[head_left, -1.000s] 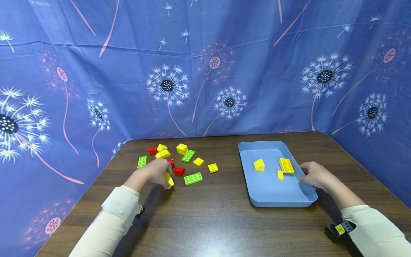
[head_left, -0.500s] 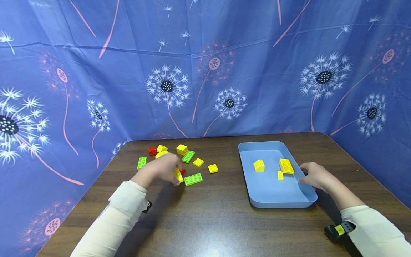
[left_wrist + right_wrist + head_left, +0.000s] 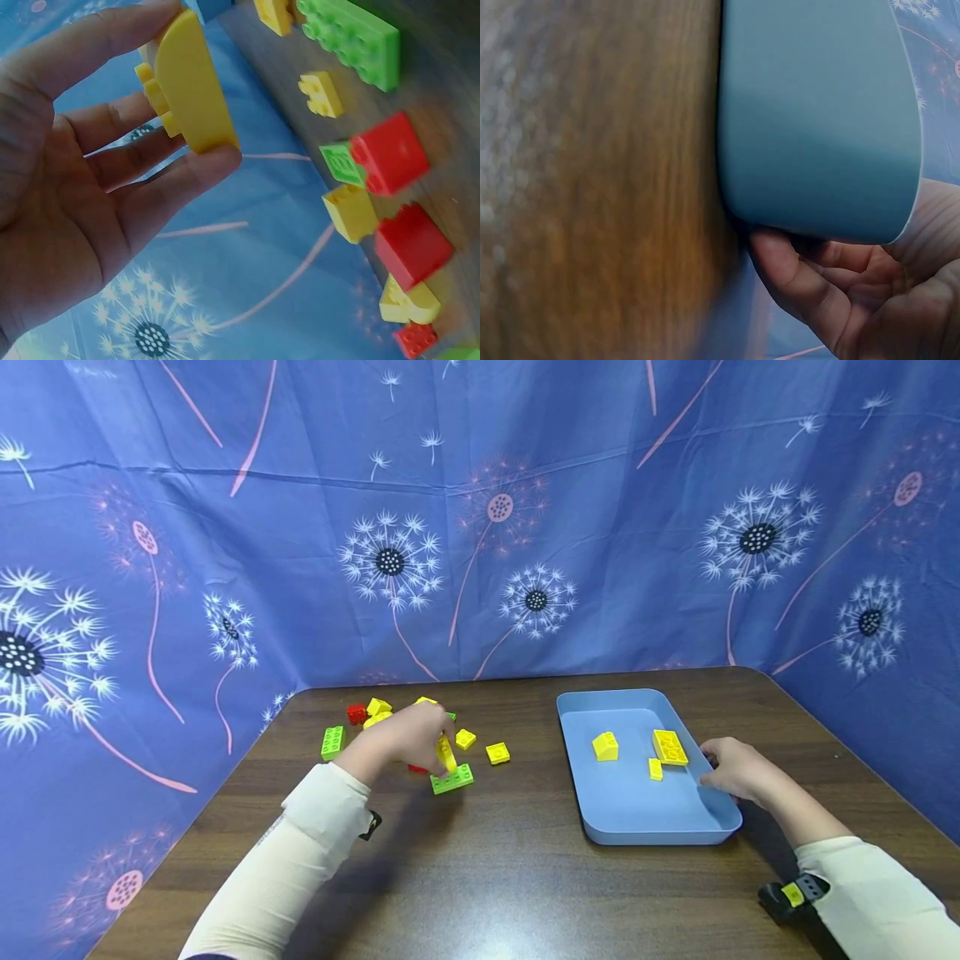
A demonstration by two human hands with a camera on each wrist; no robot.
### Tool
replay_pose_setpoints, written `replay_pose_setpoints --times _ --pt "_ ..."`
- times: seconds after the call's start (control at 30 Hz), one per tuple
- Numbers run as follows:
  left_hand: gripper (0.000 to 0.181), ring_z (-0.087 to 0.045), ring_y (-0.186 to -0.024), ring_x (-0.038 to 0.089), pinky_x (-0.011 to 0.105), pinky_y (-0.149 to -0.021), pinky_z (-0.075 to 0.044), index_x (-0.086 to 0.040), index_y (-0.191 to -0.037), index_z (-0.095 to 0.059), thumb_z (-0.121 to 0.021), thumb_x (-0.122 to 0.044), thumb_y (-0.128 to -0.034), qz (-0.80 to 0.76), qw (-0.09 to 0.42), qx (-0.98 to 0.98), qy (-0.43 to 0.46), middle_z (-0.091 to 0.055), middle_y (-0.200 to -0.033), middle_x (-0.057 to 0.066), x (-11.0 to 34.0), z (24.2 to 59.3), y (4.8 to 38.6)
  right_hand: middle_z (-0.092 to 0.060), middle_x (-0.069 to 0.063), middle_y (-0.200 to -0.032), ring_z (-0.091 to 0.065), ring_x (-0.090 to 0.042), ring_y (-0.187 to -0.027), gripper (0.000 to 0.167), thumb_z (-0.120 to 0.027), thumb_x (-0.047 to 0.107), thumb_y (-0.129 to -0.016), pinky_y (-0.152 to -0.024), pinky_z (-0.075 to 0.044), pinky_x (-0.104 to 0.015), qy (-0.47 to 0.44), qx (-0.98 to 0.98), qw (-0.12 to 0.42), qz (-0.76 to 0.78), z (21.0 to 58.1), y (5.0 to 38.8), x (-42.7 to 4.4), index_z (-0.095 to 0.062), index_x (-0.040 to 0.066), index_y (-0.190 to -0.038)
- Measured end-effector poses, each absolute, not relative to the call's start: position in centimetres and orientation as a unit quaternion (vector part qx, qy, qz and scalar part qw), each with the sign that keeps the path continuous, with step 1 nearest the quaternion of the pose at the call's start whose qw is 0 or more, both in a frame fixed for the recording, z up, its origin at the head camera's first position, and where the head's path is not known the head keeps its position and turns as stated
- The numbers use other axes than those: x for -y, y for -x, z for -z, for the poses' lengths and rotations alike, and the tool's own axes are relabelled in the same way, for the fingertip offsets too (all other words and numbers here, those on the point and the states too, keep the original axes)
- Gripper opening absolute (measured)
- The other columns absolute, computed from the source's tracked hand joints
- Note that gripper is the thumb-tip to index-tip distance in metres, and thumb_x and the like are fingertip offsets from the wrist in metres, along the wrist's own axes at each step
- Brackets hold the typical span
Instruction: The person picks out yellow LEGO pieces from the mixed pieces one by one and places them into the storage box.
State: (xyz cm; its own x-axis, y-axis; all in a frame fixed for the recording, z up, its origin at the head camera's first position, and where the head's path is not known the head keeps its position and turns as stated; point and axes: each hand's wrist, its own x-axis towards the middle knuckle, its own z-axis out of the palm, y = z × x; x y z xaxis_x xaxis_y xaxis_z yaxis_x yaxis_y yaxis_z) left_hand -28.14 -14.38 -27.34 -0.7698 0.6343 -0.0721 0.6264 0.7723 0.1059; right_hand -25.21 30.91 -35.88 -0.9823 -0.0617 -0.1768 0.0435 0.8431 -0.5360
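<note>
Rightward across the loose bricks, the left hand has carried a yellow round-ended brick, while the right hand has stayed at the blue tray.

Grey print on the left sleeve is too small to read, as is anything on the yellow patch of the right wrist strap.

From the head, only the carried brick's near end shows, just over the green eight-stud brick; whether they touch cannot be told. The left wrist view shows it pinched between thumb and fingers, studs toward the palm. That view also shows two red bricks, one farther left, one nearer the green plate, which the left hand mostly covers from the head.

The right hand grips the tray's right wall; the right wrist view shows fingers curled against its outside, where the head view hides them. Inside the tray, visible only from the head, lie a yellow sloped brick, an upturned yellow brick and a small yellow brick.
</note>
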Motion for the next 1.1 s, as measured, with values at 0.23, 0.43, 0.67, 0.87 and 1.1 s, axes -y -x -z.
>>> replay_pose_setpoints --times 0.23,0.43,0.67,0.87,1.1 --pt "0.039 -0.055 -0.082 0.016 0.029 -0.07 -0.049 -0.005 -0.099 -0.074 -0.089 -0.023 -0.0678 -0.039 0.039 -0.931 -0.36 -0.066 -0.091 -0.001 11.9 26.6 28.6 -0.056 -0.036 -0.101 -0.057 -0.025 -0.069 0.055 -0.068 0.0 -0.08 -0.053 -0.051 -0.034 0.003 -0.958 0.094 0.273 35.9 25.3 -31.0 -0.043 -0.025 -0.123" --pt "0.037 -0.054 -0.083 0.014 0.026 -0.071 -0.048 -0.008 -0.099 -0.073 -0.087 -0.025 -0.0697 -0.041 0.039 -0.921 -0.385 -0.064 -0.091 -0.003 9.3 26.0 28.9 -0.057 -0.034 -0.099 -0.055 -0.023 -0.063 0.055 -0.067 -0.001 -0.08 -0.051 -0.05 -0.034 -0.003 -0.956 0.096 0.278 36.1 25.2 -31.0 -0.043 -0.025 -0.123" --pt "0.04 -0.056 -0.085 0.014 0.025 -0.073 -0.048 -0.007 -0.101 -0.074 -0.088 -0.027 -0.0703 -0.016 0.034 -0.908 -0.417 -0.065 -0.093 0.0 6.4 25.4 28.8 -0.057 -0.034 -0.1 -0.056 -0.024 -0.067 0.055 -0.068 0.0 -0.08 -0.052 -0.051 -0.034 -0.001 -0.957 0.094 0.275 35.9 25.3 -30.9 -0.043 -0.024 -0.123" --pt "0.039 -0.056 -0.088 0.014 0.024 -0.076 -0.047 -0.007 -0.104 -0.074 -0.086 -0.028 -0.072 -0.003 0.033 -0.896 -0.442 -0.067 -0.095 -0.001 4.7 25.2 28.6 -0.057 -0.033 -0.099 -0.057 -0.024 -0.069 0.055 -0.068 0.0 -0.08 -0.052 -0.051 -0.034 0.0 -0.957 0.095 0.275 35.9 25.3 -30.9 -0.044 -0.024 -0.123" --pt "0.039 -0.055 -0.088 0.013 0.023 -0.074 -0.047 -0.008 -0.104 -0.074 -0.086 -0.026 -0.0718 -0.004 0.039 -0.89 -0.454 -0.066 -0.093 -0.003 2.5 25.0 28.2 -0.057 -0.033 -0.099 -0.057 -0.024 -0.069 0.055 -0.068 0.0 -0.08 -0.052 -0.051 -0.034 -0.006 -0.956 0.094 0.276 35.8 25.2 -30.8 -0.043 -0.024 -0.123"
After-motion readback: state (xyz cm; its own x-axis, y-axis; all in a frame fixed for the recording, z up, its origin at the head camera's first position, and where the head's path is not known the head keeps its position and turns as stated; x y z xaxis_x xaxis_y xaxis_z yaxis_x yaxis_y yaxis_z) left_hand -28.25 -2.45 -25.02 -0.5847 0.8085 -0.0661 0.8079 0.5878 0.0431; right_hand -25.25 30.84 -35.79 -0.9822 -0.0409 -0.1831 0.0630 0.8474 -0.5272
